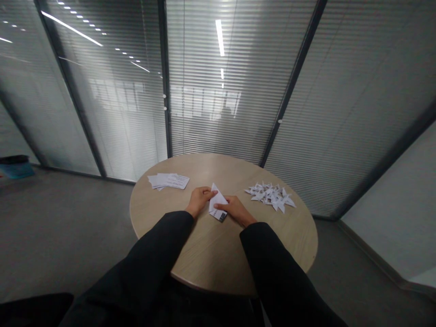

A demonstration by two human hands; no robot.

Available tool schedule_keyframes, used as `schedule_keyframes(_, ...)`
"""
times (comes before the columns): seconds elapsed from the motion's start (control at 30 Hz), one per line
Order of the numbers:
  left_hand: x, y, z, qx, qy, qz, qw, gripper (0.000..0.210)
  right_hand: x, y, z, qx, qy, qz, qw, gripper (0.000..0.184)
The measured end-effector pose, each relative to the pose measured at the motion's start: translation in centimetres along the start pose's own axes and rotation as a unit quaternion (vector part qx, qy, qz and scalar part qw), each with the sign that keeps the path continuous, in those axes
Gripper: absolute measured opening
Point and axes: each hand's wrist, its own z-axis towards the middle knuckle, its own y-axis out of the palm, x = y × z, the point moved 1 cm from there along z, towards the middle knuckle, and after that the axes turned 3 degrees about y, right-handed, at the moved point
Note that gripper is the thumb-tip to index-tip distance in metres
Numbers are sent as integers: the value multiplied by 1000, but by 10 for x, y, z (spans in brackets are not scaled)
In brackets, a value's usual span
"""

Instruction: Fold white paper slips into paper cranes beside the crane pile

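Note:
A white sheet of paper [218, 204], folded to a point at its far end, is held between my two hands just above or on the table. Printing and a dark square mark show at its near end. My left hand [200, 199] grips the upper left edge, thumb on top. From the right, my right hand [235, 210] pinches the paper with its thumb across the lower face. Some fingers of both hands are hidden beneath the paper or behind the palm.
Flat printed sheets [168, 180] lie overlapping at the left of the round wooden table [218, 263]. A pile of folded white paper stars [270, 195] sits at the right. Behind the table stands a glass partition with blinds [218, 131]. A blue bin [16, 168] stands far left.

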Motion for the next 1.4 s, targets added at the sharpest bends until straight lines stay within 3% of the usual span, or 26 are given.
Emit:
schedule_keyframes(0.3,-1,3,-2,-46,-43,-71,995,53,-2,-1,-1,15,-6,8,1000,41)
schedule_keyframes(0.53,-5,2,-1,-14,-20,-32,999,53,1,-1,2,13,3,23,1000,42)
schedule_keyframes(0.9,5,3,-7,-39,-45,-106,993,53,3,1,2,5,-10,-8,1000,42)
schedule_keyframes(1.03,5,2,-6,-36,-57,-104,992,49,-1,-1,2,64,-29,-49,996,39)
schedule_keyframes(1.2,10,4,-10,-79,-69,-72,992,45,-4,-2,4,131,-40,43,990,41)
schedule_keyframes(1.4,15,6,-15,-130,-55,-28,990,46,-8,-1,2,98,-63,72,991,33)
